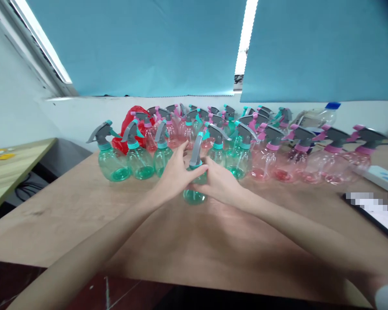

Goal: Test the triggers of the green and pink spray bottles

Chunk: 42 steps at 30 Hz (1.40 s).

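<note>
A green spray bottle (195, 196) with a grey and teal trigger head stands upright in front of the row, over the middle of the table. My left hand (173, 168) wraps its left side, with the thumb across the bottle's neck. From the right, my right hand (221, 181) closes round the same bottle, its thumb meeting the left one. Both hands hide much of the bottle's body. Just behind are more green spray bottles, among them one at the left end (114, 163) and one right of my hands (239, 161).
Pink spray bottles (265, 161) continue the row rightward, with several more behind. A red plastic bag (134, 116) lies at the back left. A large clear bottle with a blue cap (330, 113) stands back right. A dark-edged tablet or clipboard (380, 217) lies on the wooden table (116, 249).
</note>
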Each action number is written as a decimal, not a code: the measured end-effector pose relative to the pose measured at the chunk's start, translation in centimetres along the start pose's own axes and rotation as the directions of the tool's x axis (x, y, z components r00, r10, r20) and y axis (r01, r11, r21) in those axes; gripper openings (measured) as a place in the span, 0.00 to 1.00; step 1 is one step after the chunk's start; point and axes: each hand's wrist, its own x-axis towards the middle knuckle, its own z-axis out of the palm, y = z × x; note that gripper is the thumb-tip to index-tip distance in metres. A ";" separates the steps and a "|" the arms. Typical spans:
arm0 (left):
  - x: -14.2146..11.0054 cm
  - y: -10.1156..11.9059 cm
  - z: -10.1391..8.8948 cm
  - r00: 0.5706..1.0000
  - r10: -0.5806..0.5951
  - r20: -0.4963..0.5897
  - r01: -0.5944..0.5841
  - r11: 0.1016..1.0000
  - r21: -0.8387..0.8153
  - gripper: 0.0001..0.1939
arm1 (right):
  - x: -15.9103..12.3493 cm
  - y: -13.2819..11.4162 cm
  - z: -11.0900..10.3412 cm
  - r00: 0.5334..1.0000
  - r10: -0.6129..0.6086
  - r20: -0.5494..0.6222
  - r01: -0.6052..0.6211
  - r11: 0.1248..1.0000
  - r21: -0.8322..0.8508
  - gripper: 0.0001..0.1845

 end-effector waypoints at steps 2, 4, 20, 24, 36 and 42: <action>0.5 1.1 1.0 0.999 0.040 0.019 -0.039 0.998 -0.051 0.36 | -1.2 0.0 -0.5 1.000 -0.009 0.001 0.009 0.993 -0.115 0.31; 0.6 2.1 2.0 0.994 0.099 0.044 -0.095 0.992 -0.078 0.26 | -2.3 0.3 -1.0 1.000 0.023 0.004 -0.021 0.973 -0.229 0.33; 2.5 3.8 8.6 0.992 0.123 -0.039 -0.129 0.950 -0.283 0.15 | -8.1 10.9 -3.2 0.984 -0.160 0.084 0.168 0.982 -0.092 0.38; 2.8 3.8 8.3 0.991 0.132 0.024 -0.118 0.943 -0.313 0.16 | -9.8 14.5 -3.1 0.976 -0.137 0.170 0.146 0.988 -0.045 0.35; 3.2 4.4 7.5 0.984 0.116 0.136 -0.064 0.939 -0.338 0.06 | -10.2 15.9 -3.3 0.972 -0.074 0.222 0.076 0.997 0.000 0.37; 3.3 4.2 7.4 0.983 0.110 0.150 -0.054 0.942 -0.332 0.05 | -10.2 15.8 -3.4 0.970 -0.063 0.235 0.064 0.998 0.002 0.37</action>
